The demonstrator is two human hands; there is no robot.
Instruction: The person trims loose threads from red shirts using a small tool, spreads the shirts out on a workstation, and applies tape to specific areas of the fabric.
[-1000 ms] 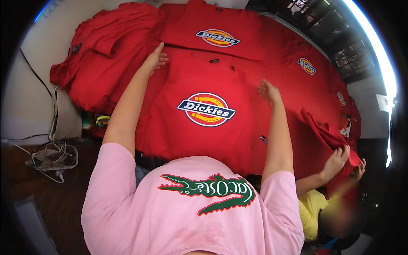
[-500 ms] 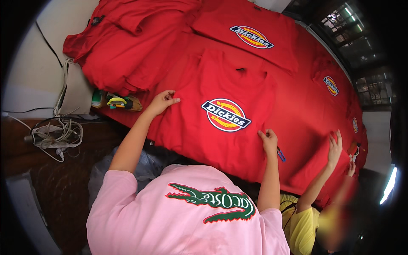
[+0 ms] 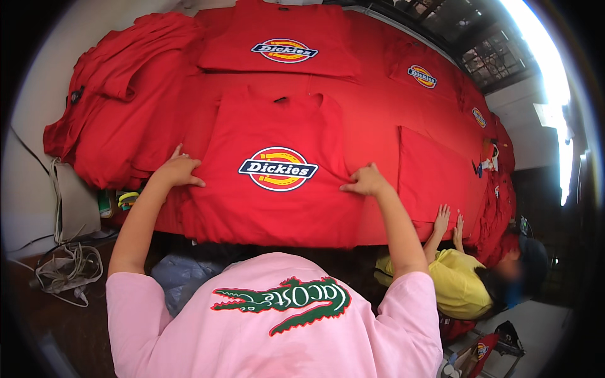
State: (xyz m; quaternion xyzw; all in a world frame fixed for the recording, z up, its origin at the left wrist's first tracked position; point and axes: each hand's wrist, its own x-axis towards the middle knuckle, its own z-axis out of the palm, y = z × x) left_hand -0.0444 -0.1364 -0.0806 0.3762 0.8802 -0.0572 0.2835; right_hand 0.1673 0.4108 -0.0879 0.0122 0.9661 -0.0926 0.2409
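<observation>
A red T-shirt (image 3: 277, 214) lies in front of me on the red-covered table, its neck away from me and a round yellow, white and dark-blue print on its front. My left hand (image 3: 176, 171) rests at the shirt's left side, its thumb and fingers apart. At the opposite side, my right hand (image 3: 367, 181) has closed on the cloth, and creases run toward its fingers. The shirt's lower part reaches the table's near edge.
Heaped red shirts (image 3: 126, 101) lie at the left. A flat printed shirt (image 3: 283, 25) is at the back. At right, a co-worker in a yellow top (image 3: 450, 283) presses both hands on a folded red shirt (image 3: 428, 176). Tangled cables (image 3: 69, 268) hang at the lower left.
The view has swung right, so the table appears farther left. My hands remain at the shirt's sides, and its body looks straighter. The co-worker's hands have come down onto the folded shirt.
</observation>
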